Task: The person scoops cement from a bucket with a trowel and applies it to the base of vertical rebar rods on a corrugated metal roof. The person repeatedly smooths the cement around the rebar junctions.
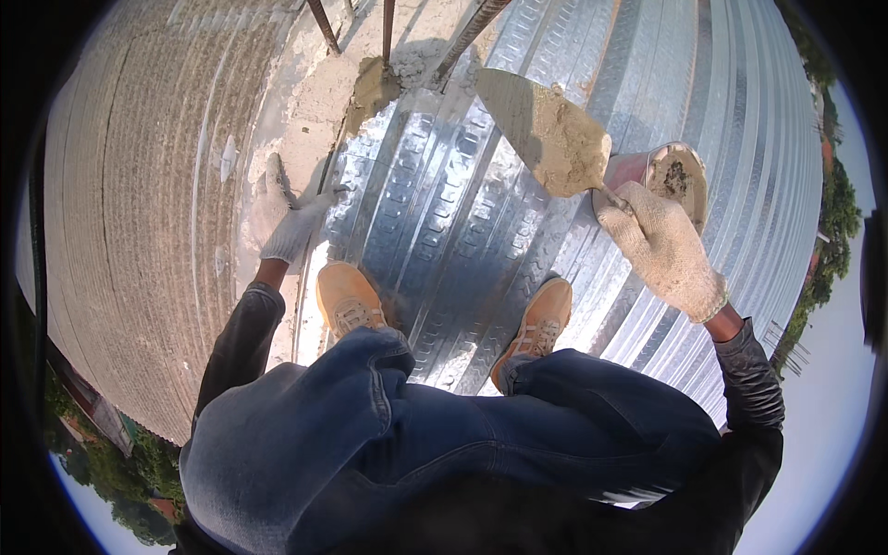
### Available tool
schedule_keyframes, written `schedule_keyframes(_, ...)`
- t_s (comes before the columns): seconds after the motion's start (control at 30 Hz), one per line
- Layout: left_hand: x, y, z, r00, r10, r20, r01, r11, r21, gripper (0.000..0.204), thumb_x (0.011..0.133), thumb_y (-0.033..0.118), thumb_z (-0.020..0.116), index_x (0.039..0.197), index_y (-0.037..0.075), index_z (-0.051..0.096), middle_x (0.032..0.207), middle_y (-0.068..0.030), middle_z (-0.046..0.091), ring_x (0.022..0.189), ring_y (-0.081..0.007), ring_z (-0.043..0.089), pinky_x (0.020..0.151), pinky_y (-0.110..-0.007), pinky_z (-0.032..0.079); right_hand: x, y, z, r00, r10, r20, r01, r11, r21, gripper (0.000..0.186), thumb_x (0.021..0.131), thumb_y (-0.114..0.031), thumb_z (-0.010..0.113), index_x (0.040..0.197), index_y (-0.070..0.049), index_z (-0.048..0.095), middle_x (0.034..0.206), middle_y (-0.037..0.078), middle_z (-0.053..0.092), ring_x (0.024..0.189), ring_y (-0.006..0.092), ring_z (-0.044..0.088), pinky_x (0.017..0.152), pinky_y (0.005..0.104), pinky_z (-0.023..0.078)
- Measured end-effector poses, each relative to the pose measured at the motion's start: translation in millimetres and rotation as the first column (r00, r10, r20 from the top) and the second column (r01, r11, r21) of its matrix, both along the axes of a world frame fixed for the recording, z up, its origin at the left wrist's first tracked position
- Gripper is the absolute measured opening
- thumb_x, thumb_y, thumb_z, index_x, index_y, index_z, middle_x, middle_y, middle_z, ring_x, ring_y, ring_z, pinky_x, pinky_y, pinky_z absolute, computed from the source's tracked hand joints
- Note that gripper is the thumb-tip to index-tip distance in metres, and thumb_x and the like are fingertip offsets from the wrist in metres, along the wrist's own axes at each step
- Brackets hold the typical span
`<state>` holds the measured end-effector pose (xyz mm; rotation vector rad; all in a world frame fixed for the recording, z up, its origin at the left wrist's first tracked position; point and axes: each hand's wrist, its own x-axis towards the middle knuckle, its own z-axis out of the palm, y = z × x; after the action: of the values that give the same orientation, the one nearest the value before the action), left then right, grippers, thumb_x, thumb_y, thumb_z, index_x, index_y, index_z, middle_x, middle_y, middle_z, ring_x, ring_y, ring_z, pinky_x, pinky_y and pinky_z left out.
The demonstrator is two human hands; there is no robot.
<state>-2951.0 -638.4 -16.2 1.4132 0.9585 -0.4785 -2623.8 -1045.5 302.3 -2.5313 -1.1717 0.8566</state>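
My right hand (661, 248), in a pale knit glove, grips a trowel (546, 134) by its handle. Grey-brown mortar coats the pointed blade, which is raised over the metal sheet and angled to the far left. Just behind that hand stands a small reddish bucket (679, 182) with grey residue inside, partly covered by the hand. My left hand (294, 222), gloved too, rests with fingers spread on the pale concrete edge (310, 139) at the left. A patch of damp mortar (372, 90) lies farther along that edge.
Ribbed, shiny metal decking (444, 199) runs under my tan shoes (350, 298). Several rusty steel bars (388, 32) rise from the concrete at the far end. Rough, lined grey concrete (153, 213) spreads to the left. Trees (837, 208) and sky show past the right edge.
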Motion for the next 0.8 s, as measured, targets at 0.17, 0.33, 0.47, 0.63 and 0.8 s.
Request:
schedule_keyframes(0.17, -37.7, 31.2, -38.0, 0.996, -0.040, 0.081, 0.036, 0.998, 0.044, 0.059, 0.123, 0.049, 0.058, 0.158, 0.002, 0.071, 0.135, -0.0035, 0.076, 0.118, -0.0167, 0.071, 0.106, -0.029, 0.056, 28.3, -95.7, 88.0, 0.820, -0.014, 0.572, 0.225, 0.927, -0.300, 0.030, 0.115, -0.032, 0.072, 0.106, -0.004, 0.067, 0.084, 0.017, 0.067, 0.075, 0.0375, 0.070, 0.071, 0.0486, 0.057)
schedule_keyframes(0.33, -13.0, 15.2, -37.9, 0.989, 0.041, 0.144, -0.045, 0.999, 0.025, 0.066, 0.118, 0.052, 0.067, 0.163, 0.004, 0.067, 0.131, -0.0059, 0.075, 0.116, -0.0165, 0.071, 0.105, -0.034, 0.057, 34.6, -172.9, 116.5, 0.722, 0.027, 0.691, 0.465, 0.721, -0.513, 0.031, 0.113, -0.035, 0.069, 0.108, -0.004, 0.071, 0.089, 0.017, 0.074, 0.083, 0.0395, 0.078, 0.077, 0.0533, 0.061)
schedule_keyframes(0.47, -1.4, 8.5, -38.1, 0.991, 0.017, 0.131, -0.028, 0.996, 0.081, 0.069, 0.116, 0.053, 0.068, 0.165, 0.004, 0.066, 0.133, -0.0072, 0.074, 0.118, -0.0183, 0.071, 0.106, -0.035, 0.057, 63.3, -206.3, 61.7, 0.774, 0.093, 0.626, 0.401, 0.693, -0.599, 0.036, 0.111, -0.035, 0.068, 0.111, -0.001, 0.079, 0.098, 0.022, 0.083, 0.092, 0.0436, 0.083, 0.084, 0.0563, 0.065)
schedule_keyframes(0.63, 0.2, 9.7, -24.3, 0.994, -0.011, 0.105, -0.006, 0.987, 0.159, 0.073, 0.114, 0.055, 0.070, 0.166, 0.004, 0.063, 0.135, -0.0089, 0.074, 0.121, -0.0205, 0.070, 0.108, -0.037, 0.057, 71.7, -196.3, 17.9, 0.888, -0.211, 0.408, 0.433, 0.684, -0.588, 0.048, 0.108, -0.039, 0.065, 0.102, 0.005, 0.082, 0.095, 0.031, 0.080, 0.089, 0.0481, 0.081, 0.087, 0.0595, 0.063)
schedule_keyframes(0.8, 7.3, 16.2, -15.1, 0.995, -0.022, 0.092, 0.001, 0.975, 0.223, 0.077, 0.112, 0.057, 0.071, 0.168, 0.004, 0.061, 0.138, -0.0105, 0.074, 0.123, -0.0227, 0.070, 0.109, -0.038, 0.057, 48.2, -210.7, 31.7, 0.859, -0.423, 0.286, 0.507, 0.634, -0.584, 0.056, 0.107, -0.045, 0.064, 0.103, 0.008, 0.083, 0.084, 0.029, 0.075, 0.086, 0.0456, 0.079, 0.086, 0.0569, 0.060)
